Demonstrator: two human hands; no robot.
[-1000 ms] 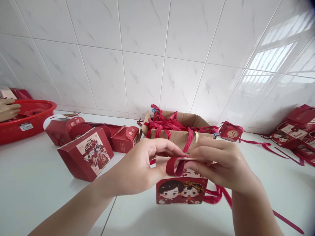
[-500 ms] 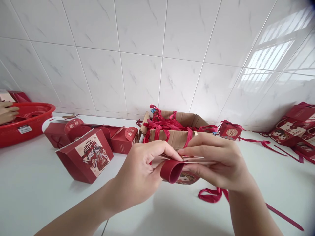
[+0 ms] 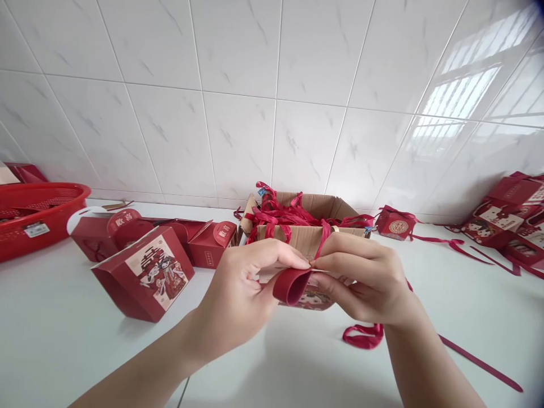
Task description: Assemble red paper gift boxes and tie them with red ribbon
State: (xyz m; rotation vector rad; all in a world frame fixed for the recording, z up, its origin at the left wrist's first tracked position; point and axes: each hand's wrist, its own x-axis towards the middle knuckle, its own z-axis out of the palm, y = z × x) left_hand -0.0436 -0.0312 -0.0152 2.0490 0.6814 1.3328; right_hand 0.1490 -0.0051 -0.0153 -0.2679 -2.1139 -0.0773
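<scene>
Between my two hands is a red gift box, its printed face partly visible below my fingers. My left hand pinches its curled red flap from the left. With thumb and fingers, my right hand grips the box's top edge from the right; the fingertips of both hands nearly meet there. Just behind stands an open cardboard box holding red ribbons. A looped red ribbon lies on the table under my right hand.
Left of my hands stand an illustrated red box, more red boxes and a red plastic basket. A small ribboned box and stacked boxes are on the right. A tiled wall rises behind the white table.
The right hand has shifted slightly left, closer to the left fingertips, with the box still held. Another person's hand at the basket has gone out of view.
</scene>
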